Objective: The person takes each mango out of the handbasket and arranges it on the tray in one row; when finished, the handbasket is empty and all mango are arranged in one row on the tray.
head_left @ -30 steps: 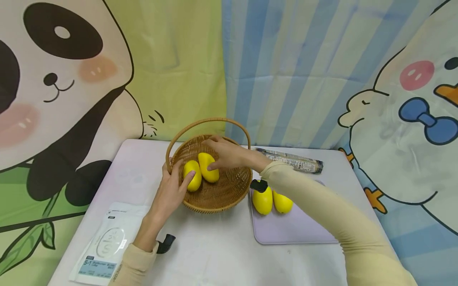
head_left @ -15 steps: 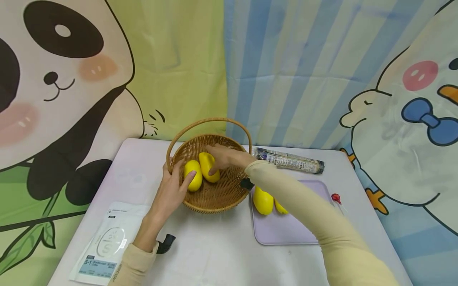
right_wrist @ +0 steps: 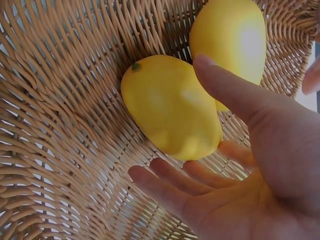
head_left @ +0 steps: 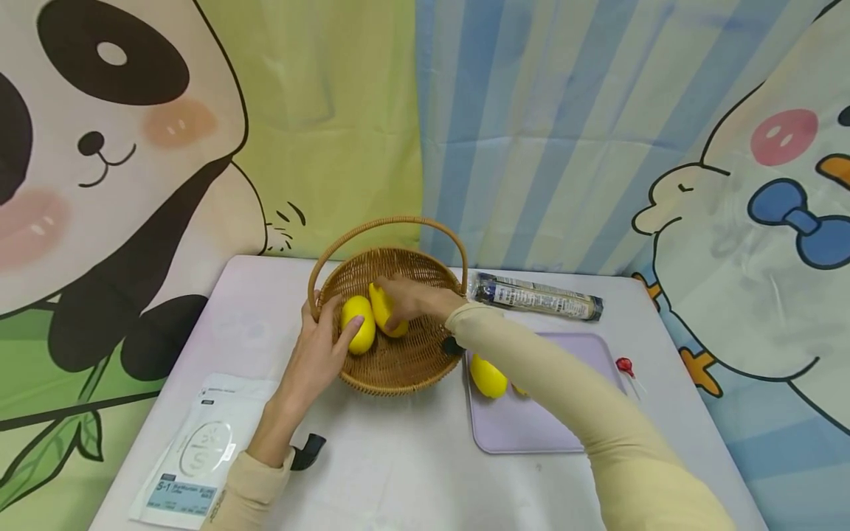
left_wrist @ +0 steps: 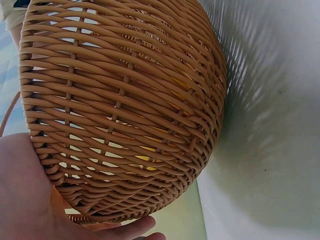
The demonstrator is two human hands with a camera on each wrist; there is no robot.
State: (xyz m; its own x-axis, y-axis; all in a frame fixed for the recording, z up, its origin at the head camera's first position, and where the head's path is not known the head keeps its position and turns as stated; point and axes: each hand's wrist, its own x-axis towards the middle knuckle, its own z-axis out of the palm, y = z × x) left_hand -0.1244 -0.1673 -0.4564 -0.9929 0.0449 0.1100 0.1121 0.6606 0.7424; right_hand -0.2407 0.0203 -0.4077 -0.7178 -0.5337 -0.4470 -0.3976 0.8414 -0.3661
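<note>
My left hand point(head_left: 317, 358) grips the left rim of a round wicker basket point(head_left: 398, 377) with a tall handle. Its thumb lies inside the rim; the other fingers are outside, as the left wrist view shows against the woven wall point(left_wrist: 120, 100). Inside the basket are two yellow mangoes, one point(head_left: 356, 328) beside my left thumb and another point(head_left: 381, 306) to its right. My right hand point(head_left: 417, 301) reaches in over the second one. From the right wrist, that mango point(right_wrist: 167, 107) lies between the extended thumb and spread fingers, with fingertips close at its side.
Right of the basket, a lilac tray point(head_left: 531, 435) holds a mango point(head_left: 488, 377) and another yellow fruit mostly hidden under the sleeve. Behind it lies a long wrapped packet point(head_left: 541, 296). A red lollipop point(head_left: 624, 365) is beside the tray. At left lies a white pouch point(head_left: 199, 442).
My right hand has come down and closer around the right-hand mango in the basket. Its forearm has shifted left, uncovering the lollipop and more tray. The left hand keeps its place.
</note>
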